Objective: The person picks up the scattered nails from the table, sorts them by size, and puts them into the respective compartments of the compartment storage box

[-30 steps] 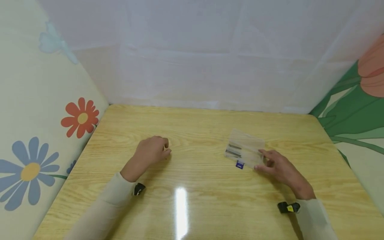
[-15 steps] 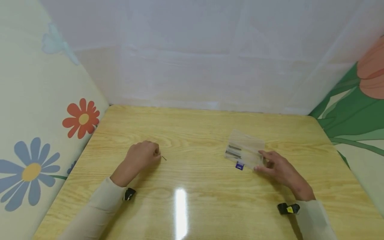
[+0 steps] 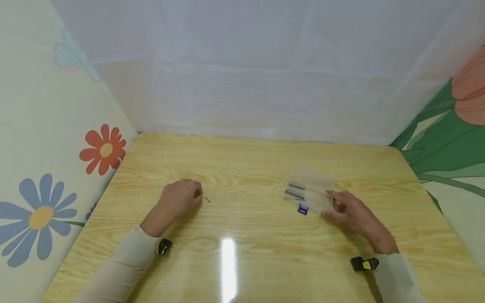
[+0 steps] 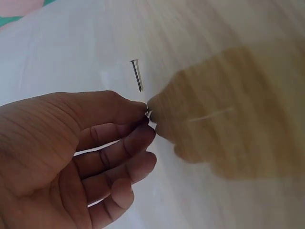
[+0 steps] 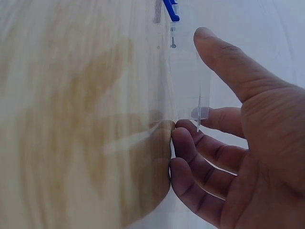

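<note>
My left hand [image 3: 181, 195] is low over the left half of the table. Its thumb and forefinger pinch a small shiny metal piece [image 4: 148, 112], mostly hidden by the fingertips. A loose nail [image 4: 137, 76] lies on the table just past those fingertips, also visible as a thin dark nail [image 3: 207, 199] in the head view. To the right sits a clear plastic box [image 3: 312, 179] with a blue catch [image 3: 303, 209] and dark, thin metal pieces [image 3: 295, 194] in its left part. My right hand [image 3: 354, 212] holds the box's right end, thumb at the near side and fingers behind.
Pale wood-grain table [image 3: 246, 164], with a bright reflection [image 3: 228, 265] near the front. A white sheet [image 3: 242, 84] hangs behind its back edge. Flower-patterned walls [image 3: 38, 126] flank both sides. Dark wrist bands [image 3: 164, 246] sit on both sleeves.
My left hand has drawn back slightly left and towards me, then stayed nearly still; the nail beside it has come into plain view. The right hand and box have not visibly moved.
</note>
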Tool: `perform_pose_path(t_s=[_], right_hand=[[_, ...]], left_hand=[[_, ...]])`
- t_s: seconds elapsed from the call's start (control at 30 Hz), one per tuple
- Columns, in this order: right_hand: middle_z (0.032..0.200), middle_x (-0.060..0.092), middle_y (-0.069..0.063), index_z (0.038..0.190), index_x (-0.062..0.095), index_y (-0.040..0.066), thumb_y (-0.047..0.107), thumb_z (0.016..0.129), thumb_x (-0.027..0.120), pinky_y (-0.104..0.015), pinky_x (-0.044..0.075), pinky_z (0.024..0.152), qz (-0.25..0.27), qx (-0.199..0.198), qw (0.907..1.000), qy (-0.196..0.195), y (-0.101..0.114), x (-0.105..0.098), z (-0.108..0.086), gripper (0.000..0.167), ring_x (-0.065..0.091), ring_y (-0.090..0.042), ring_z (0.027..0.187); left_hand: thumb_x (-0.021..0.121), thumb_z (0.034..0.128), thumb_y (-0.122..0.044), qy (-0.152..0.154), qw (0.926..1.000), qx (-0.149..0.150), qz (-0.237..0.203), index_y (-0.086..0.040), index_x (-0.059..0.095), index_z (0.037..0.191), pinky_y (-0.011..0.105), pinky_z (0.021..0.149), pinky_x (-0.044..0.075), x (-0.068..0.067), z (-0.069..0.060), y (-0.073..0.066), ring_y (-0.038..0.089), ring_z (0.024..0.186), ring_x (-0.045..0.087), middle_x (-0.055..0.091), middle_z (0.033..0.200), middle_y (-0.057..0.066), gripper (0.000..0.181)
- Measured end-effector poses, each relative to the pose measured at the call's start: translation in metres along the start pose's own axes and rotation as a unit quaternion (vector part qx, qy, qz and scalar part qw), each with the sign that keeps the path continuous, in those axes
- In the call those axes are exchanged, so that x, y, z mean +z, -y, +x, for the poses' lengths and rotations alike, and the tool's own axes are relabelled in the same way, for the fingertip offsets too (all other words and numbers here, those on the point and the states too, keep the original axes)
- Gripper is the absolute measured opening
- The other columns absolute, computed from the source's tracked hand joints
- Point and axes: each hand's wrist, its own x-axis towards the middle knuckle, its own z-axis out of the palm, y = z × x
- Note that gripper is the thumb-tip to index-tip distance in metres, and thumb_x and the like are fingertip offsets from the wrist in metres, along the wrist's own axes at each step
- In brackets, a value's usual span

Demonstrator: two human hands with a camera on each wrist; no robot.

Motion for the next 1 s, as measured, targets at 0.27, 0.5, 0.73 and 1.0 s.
perform_pose_path(t_s=[0.27, 0.5, 0.73, 1.0], right_hand=[[0.132, 0.054, -0.028, 0.152, 0.044, -0.003, 0.037, 0.093, 0.077, -0.057, 0.051, 0.086, 0.002, 0.004, 1.0, 0.004, -0.001, 0.0, 0.0, 0.078, 0.061, -0.036, 0.105], [0.131, 0.055, -0.027, 0.152, 0.045, -0.003, 0.037, 0.093, 0.077, -0.055, 0.05, 0.086, 0.002, 0.005, 1.0, 0.002, -0.002, 0.0, 0.001, 0.078, 0.06, -0.035, 0.104], [0.132, 0.054, -0.027, 0.152, 0.044, -0.003, 0.036, 0.093, 0.077, -0.054, 0.051, 0.085, 0.001, 0.008, 1.0, 0.003, -0.003, 0.0, 0.001, 0.078, 0.06, -0.035, 0.104], [0.13, 0.055, -0.025, 0.152, 0.044, -0.003, 0.037, 0.093, 0.078, -0.054, 0.051, 0.084, -0.007, 0.008, 0.9999, 0.003, -0.005, 0.001, 0.002, 0.078, 0.06, -0.033, 0.102]], left_hand=[[0.063, 0.0897, -0.003, 0.005, 1.0, -0.007, 0.0, -0.017, 0.051, 0.063, 0.029, 0.048, 0.029, 0.001, 0.003, 0.001, 0.012, 0.054, 0.033, 0.04, 0.06, -0.004, 0.032], [0.061, 0.0867, -0.003, 0.025, 0.9995, -0.021, 0.003, -0.016, 0.05, 0.064, 0.029, 0.049, 0.03, 0.001, 0.007, 0.002, 0.012, 0.054, 0.034, 0.042, 0.059, -0.004, 0.029], [0.06, 0.0779, -0.001, 0.025, 0.9996, -0.009, 0.001, -0.019, 0.038, 0.059, 0.028, 0.048, 0.023, 0.005, 0.011, 0.005, 0.011, 0.054, 0.024, 0.028, 0.057, -0.007, 0.034], [0.059, 0.073, -0.002, 0.014, 0.9998, 0.01, 0.004, -0.02, 0.04, 0.057, 0.028, 0.047, 0.024, 0.005, 0.015, 0.005, 0.01, 0.053, 0.027, 0.031, 0.056, -0.008, 0.031]])
